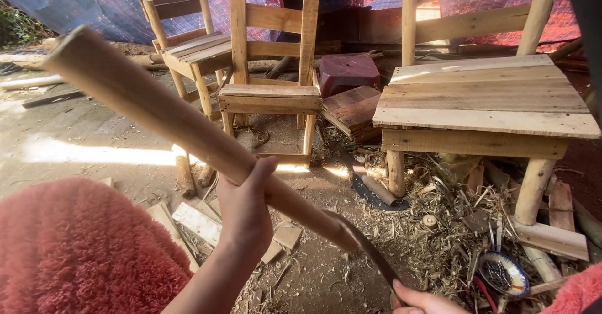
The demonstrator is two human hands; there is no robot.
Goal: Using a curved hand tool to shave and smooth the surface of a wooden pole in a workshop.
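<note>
Wooden pole (169, 116) ran from upper left down to lower centre — left hand (246, 210) clamped mid-length, right hand (421, 303) closed on a knife (367, 251) touching its lower end.

Pale tan pole (175, 121), fuzzy coral-red sleeve (81, 251) (plain), dark red stool (348, 72)

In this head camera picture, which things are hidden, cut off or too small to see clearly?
- Right hand: cut off by the bottom edge; its grip on the curved blade is out of sight.
- Wooden pole: its lower end is hidden by the blade.
- Left hand: its palm is hidden behind its own back and the pole.
- Small bowl: contents too small to tell.
- Right chair: its top is cut off by the upper edge.
</note>
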